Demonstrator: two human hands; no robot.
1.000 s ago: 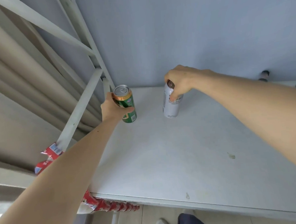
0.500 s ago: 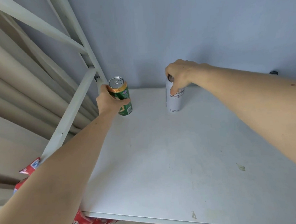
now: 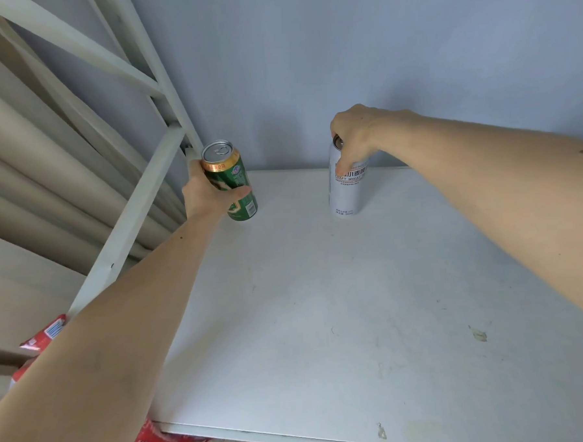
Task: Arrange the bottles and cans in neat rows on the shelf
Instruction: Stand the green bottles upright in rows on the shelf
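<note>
A green can (image 3: 237, 186) with a gold rim is tilted slightly near the back left corner of the white shelf (image 3: 322, 320). My left hand (image 3: 204, 195) wraps around its side. A tall white can (image 3: 347, 191) stands upright at the back centre, close to the wall. My right hand (image 3: 360, 136) grips it from above around the top, hiding most of the lid. The two cans are about a hand's width apart.
A white metal frame post and diagonal braces (image 3: 140, 201) rise along the shelf's left edge, with beige curtain folds (image 3: 27, 160) behind. Red printed packaging (image 3: 46, 335) pokes out below the shelf at the left. A grey-blue wall (image 3: 342, 66) closes the back.
Both hands have carried their cans farther back toward the wall. The view has shifted up, so the floor and shoe below the shelf edge are no longer seen.
</note>
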